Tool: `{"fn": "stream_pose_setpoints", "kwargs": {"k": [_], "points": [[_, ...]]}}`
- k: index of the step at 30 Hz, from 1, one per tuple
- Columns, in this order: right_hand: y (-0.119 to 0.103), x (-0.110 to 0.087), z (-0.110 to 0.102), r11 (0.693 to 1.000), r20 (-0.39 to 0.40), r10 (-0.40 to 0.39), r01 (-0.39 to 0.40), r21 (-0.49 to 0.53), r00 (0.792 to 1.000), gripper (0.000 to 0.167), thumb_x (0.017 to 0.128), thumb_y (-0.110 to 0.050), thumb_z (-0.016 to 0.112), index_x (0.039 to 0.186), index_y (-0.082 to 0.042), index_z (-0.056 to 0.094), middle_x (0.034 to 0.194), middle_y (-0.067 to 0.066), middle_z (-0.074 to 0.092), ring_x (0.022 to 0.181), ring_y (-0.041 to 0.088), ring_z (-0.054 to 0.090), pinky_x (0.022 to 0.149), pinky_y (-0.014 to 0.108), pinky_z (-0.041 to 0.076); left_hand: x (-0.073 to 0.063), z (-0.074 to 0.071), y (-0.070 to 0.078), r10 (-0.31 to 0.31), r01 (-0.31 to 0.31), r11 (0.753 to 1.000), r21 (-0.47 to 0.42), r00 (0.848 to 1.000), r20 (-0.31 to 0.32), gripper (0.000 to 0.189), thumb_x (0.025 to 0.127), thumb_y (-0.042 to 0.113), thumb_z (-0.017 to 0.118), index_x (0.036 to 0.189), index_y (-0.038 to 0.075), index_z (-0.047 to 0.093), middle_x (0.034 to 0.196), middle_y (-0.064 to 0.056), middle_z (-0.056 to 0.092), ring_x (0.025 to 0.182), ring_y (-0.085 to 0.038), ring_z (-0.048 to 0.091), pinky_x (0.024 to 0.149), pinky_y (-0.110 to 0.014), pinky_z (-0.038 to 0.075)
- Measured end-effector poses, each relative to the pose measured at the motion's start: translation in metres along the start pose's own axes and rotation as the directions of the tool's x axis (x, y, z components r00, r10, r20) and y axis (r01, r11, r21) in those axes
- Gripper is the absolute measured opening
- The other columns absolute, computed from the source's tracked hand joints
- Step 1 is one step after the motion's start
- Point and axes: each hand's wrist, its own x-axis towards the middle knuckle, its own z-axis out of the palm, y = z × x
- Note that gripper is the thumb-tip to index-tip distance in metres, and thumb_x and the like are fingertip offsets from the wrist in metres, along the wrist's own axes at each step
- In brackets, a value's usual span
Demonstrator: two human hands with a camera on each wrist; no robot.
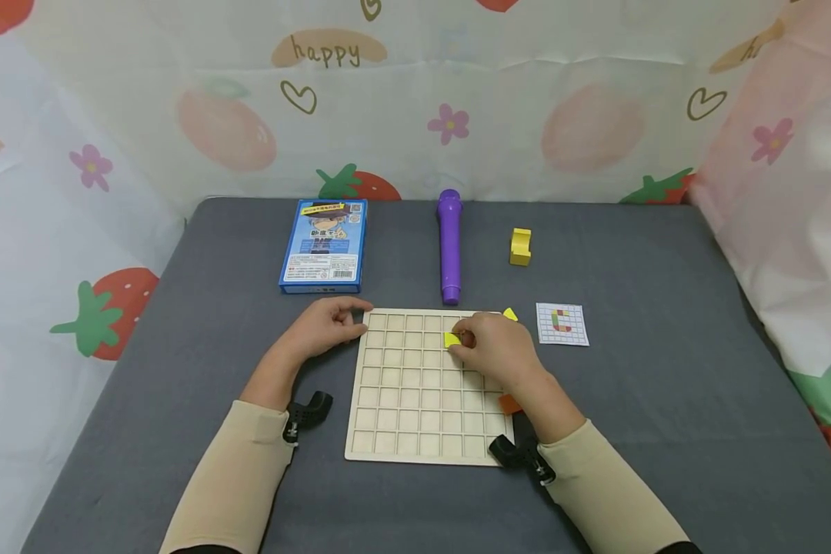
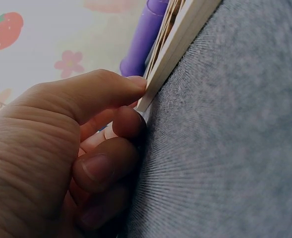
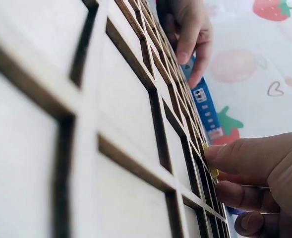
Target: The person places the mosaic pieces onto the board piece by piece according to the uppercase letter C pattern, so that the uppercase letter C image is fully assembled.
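A pale wooden grid board lies at the middle of the table. My left hand holds the board's far left corner, thumb at its side edge and index finger at the far edge; in the left wrist view the thumb presses the wood. Over the far right part of the board, my right hand pinches a small yellow piece between thumb and fingers. The right wrist view shows this yellow piece right at the grid. Its lower part is hidden by the fingertips.
Another yellow piece peeks out behind the right hand, and an orange piece sits by the right wrist. Farther back are a blue box, a purple microphone-shaped stick and a yellow block. A patterned card lies right of the board.
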Motion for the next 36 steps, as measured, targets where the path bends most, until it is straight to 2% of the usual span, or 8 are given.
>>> {"fn": "stream_pose_setpoints", "kwargs": {"k": [3, 12, 16, 19, 21, 27, 31, 36], "points": [[-0.001, 0.0, 0.001, 1.0, 0.005, 0.012, -0.012, 0.007, 1.0, 0.02, 0.089, -0.029, 0.079, 0.104, -0.016, 0.08, 0.075, -0.01, 0.058, 0.069, 0.009, 0.053, 0.059, 0.032, 0.045, 0.0, 0.0, 0.0, 0.006, -0.006, 1.0, 0.004, 1.0, -0.002, 0.039, 0.097, 0.018, 0.072, 0.134, 0.01, 0.067, 0.067, -0.005, 0.058, 0.057, -0.02, 0.048, 0.059, -0.034, 0.04], [-0.001, -0.001, 0.005, 0.997, -0.036, 0.061, -0.059, 0.052, 0.998, 0.018, 0.089, -0.034, 0.081, 0.1, -0.02, 0.084, 0.095, -0.005, 0.075, 0.085, 0.015, 0.069, 0.066, 0.038, 0.053, 0.001, 0.0, 0.002, 0.011, -0.011, 1.0, 0.011, 1.0, -0.006, 0.039, 0.097, 0.018, 0.072, 0.134, 0.009, 0.067, 0.068, -0.005, 0.058, 0.057, -0.02, 0.048, 0.059, -0.034, 0.04], [0.001, -0.002, -0.001, 0.992, -0.028, 0.079, -0.076, 0.104, 0.996, 0.024, 0.091, -0.036, 0.08, 0.107, -0.019, 0.083, 0.086, -0.006, 0.07, 0.075, 0.013, 0.063, 0.061, 0.035, 0.049, 0.0, 0.001, 0.002, 0.007, -0.007, 1.0, 0.023, 1.0, -0.02, 0.038, 0.096, 0.02, 0.073, 0.133, 0.009, 0.068, 0.069, -0.005, 0.059, 0.058, -0.021, 0.05, 0.06, -0.034, 0.041], [0.006, -0.004, -0.012, 0.977, -0.051, 0.109, -0.098, 0.189, 0.993, 0.028, 0.093, -0.035, 0.078, 0.113, -0.015, 0.081, 0.081, -0.004, 0.065, 0.065, 0.014, 0.053, 0.056, 0.033, 0.041, -0.002, 0.001, 0.002, -0.003, 0.004, 0.999, 0.034, 1.0, -0.028, 0.038, 0.097, 0.021, 0.072, 0.133, 0.01, 0.069, 0.071, -0.005, 0.06, 0.06, -0.021, 0.051, 0.061, -0.035, 0.042], [0.01, -0.006, -0.021, 0.962, -0.075, 0.138, -0.116, 0.248, 0.988, 0.029, 0.095, -0.035, 0.076, 0.114, -0.013, 0.08, 0.084, -0.002, 0.066, 0.063, 0.016, 0.05, 0.055, 0.033, 0.039, -0.003, 0.002, 0.002, -0.009, 0.01, 0.999, 0.038, 0.999, -0.036, 0.038, 0.097, 0.021, 0.073, 0.132, 0.009, 0.069, 0.071, -0.005, 0.061, 0.06, -0.021, 0.052, 0.062, -0.035, 0.042], [0.031, -0.012, -0.043, 0.923, -0.112, 0.197, -0.146, 0.356, 0.974, 0.027, 0.1, -0.028, 0.071, 0.118, -0.01, 0.078, 0.098, 0.005, 0.072, 0.073, 0.021, 0.057, 0.057, 0.035, 0.044, -0.005, 0.002, 0.003, -0.017, 0.02, 0.998, 0.052, 0.998, -0.054, 0.037, 0.097, 0.021, 0.072, 0.132, 0.009, 0.07, 0.071, -0.005, 0.061, 0.06, -0.022, 0.052, 0.064, -0.036, 0.042], [0.048, -0.015, -0.05, 0.915, -0.075, 0.218, -0.177, 0.363, 0.973, 0.028, 0.1, -0.024, 0.07, 0.122, -0.008, 0.076, 0.093, 0.005, 0.069, 0.078, 0.024, 0.057, 0.06, 0.037, 0.046, -0.005, 0.003, 0.005, -0.015, 0.018, 0.998, 0.063, 0.999, -0.049, 0.037, 0.097, 0.02, 0.072, 0.133, 0.009, 0.069, 0.071, -0.005, 0.061, 0.06, -0.022, 0.051, 0.066, -0.036, 0.043], [0.069, -0.017, -0.05, 0.91, 0.04, 0.241, -0.24, 0.339, 0.97, 0.028, 0.098, -0.021, 0.071, 0.122, -0.007, 0.075, 0.087, 0.005, 0.062, 0.076, 0.024, 0.052, 0.063, 0.036, 0.043, -0.005, 0.003, 0.005, -0.024, 0.026, 0.998, 0.059, 0.999, -0.04, 0.037, 0.098, 0.019, 0.071, 0.134, 0.009, 0.069, 0.071, -0.005, 0.059, 0.06, -0.021, 0.051, 0.064, -0.035, 0.042]]}}
